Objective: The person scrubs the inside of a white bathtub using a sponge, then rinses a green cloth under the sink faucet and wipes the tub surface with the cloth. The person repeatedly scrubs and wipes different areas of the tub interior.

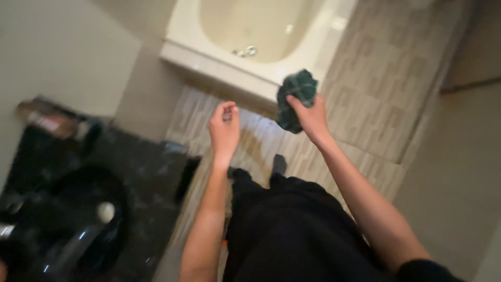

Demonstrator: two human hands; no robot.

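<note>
The head camera looks down the person's front in a bathroom, and the picture is blurred by motion. The right hand (312, 116) is raised in front of the body and is clenched around a crumpled dark green cloth (295, 99); the cloth bulges above and to the left of the fingers and hangs clear of every surface, in the air before the near edge of the bathtub (209, 60). The left hand (224, 128) is held at about the same height, well apart from the cloth, with its fingers curled loosely inward; whether anything small sits between its fingertips cannot be told through the blur. Both forearms are bare, and dark clothing covers the body below them. The bathtub is cream-white, lies across the top of the view, and shows a metal drain fitting (245, 51) in its basin. The floor (381, 104) beneath the hands is laid with pale, elongated tiles. At lower left stands a black stone counter (151, 167) with a dark round sink (68, 209) set into it; a small pale round object (106, 211) lies in the sink and a chrome tap (73, 250) reaches over it. Some blurred items (52, 122) sit at the counter's far end, too indistinct to identify.
</note>
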